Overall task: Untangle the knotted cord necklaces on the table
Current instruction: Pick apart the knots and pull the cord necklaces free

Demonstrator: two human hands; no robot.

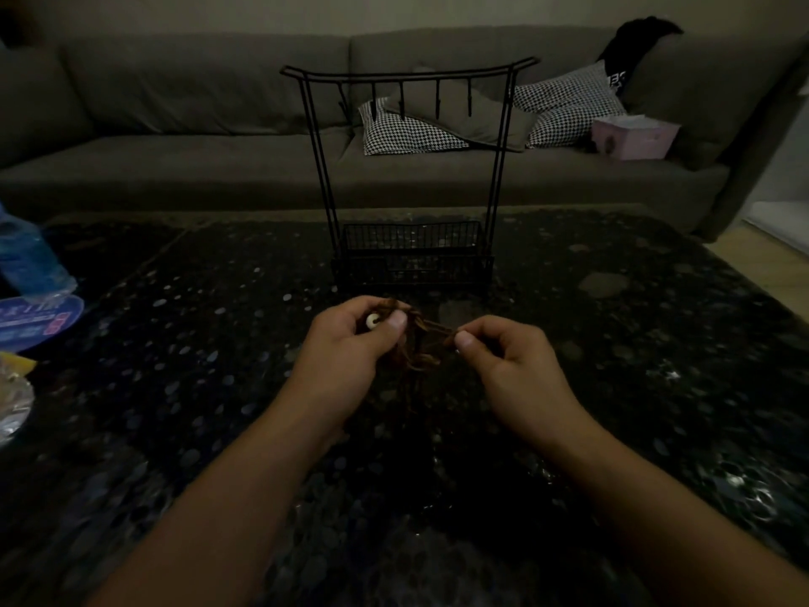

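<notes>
A tangle of brown cord necklaces [420, 348] hangs between my two hands above the dark speckled table [613, 387]. My left hand [350, 343] grips one bunch of the cords, with a small white bead [373, 321] showing between its thumb and fingers. To the right, my right hand [503, 361] pinches a single strand between thumb and forefinger, and that strand runs taut to the bunch. The lower cords trail down into shadow and are hard to make out.
A black wire jewellery stand [411, 168] with hooks and a basket base stands just beyond my hands. A blue plastic bottle [30, 260], a round blue disc [39, 322] and a crinkly wrapper [13, 400] lie at the table's left edge. A grey sofa [175, 124] with cushions runs behind.
</notes>
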